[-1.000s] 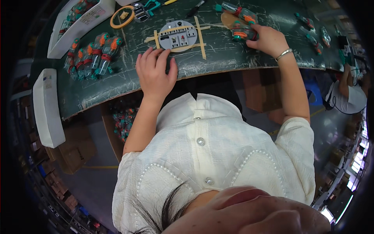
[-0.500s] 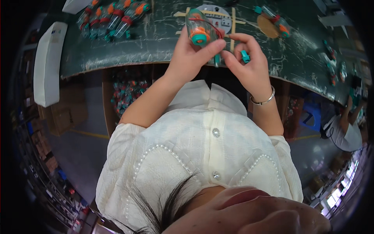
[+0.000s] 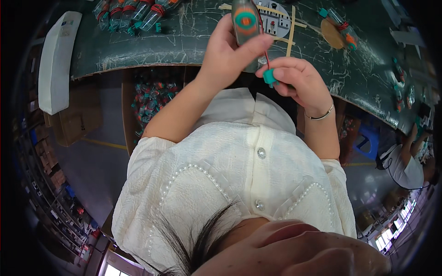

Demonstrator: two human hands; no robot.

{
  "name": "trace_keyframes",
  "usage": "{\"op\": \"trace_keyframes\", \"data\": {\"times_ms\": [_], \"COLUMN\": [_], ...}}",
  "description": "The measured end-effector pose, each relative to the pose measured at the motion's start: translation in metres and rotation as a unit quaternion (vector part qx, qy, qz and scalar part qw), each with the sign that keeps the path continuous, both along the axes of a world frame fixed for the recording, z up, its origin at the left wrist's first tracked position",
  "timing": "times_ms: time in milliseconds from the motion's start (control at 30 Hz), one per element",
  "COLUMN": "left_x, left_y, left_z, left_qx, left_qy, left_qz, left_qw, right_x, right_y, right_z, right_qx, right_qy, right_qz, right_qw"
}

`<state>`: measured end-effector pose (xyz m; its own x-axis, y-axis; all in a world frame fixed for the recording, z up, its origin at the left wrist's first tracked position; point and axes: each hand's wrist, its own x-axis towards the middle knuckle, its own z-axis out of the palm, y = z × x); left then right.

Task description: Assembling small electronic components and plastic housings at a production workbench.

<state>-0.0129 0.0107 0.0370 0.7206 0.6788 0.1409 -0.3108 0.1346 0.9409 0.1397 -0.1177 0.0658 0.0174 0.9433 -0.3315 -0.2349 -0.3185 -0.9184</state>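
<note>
My left hand [image 3: 228, 57] is wrapped round a clear plastic tube [image 3: 239, 34] with orange and teal parts at its end, held above the table's near edge. A red cord [image 3: 266, 57] runs down from the tube, past my left thumb, to my right hand [image 3: 301, 83]. My right fingers are closed on a small teal plastic piece [image 3: 269, 76] at the cord's lower end. Part of the piece is hidden by the fingers. Behind the tube, a white round plate [image 3: 278, 20] with small dark marks lies between strips of tape.
Several similar tubes with red cord [image 3: 131, 14] lie at the far left of the green table [image 3: 184, 50]. Another tube [image 3: 343, 27] rests by a brown disc [image 3: 330, 36]. A long white box [image 3: 60, 64] stands left. Below is a carton of parts [image 3: 154, 99]; a co-worker [image 3: 405, 165] sits right.
My right hand has moved down from the tube and now pinches the teal piece, with the cord drawn straight. The tube's coloured end has turned and shifted upward in view.
</note>
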Motion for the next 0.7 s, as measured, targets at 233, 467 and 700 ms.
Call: {"op": "trace_keyframes", "data": {"times_ms": [233,467,700], "left_x": [0.009,0.014,0.009], "left_y": [0.030,0.039,0.034], "left_z": [-0.015,-0.030,-0.027], "left_qx": [-0.084,-0.119,-0.047], "left_qy": [0.028,-0.025,0.037], "left_qz": [-0.098,-0.125,-0.121], "left_qw": [0.991,0.985,0.991], "right_x": [0.003,-0.017,-0.029], "right_y": [0.010,0.027,0.027], "right_z": [-0.017,-0.044,-0.049], "right_qx": [-0.008,0.000,-0.024], "right_qy": [0.288,0.521,0.492], "right_qz": [0.015,0.049,0.036], "right_qw": [0.958,0.852,0.869]}}
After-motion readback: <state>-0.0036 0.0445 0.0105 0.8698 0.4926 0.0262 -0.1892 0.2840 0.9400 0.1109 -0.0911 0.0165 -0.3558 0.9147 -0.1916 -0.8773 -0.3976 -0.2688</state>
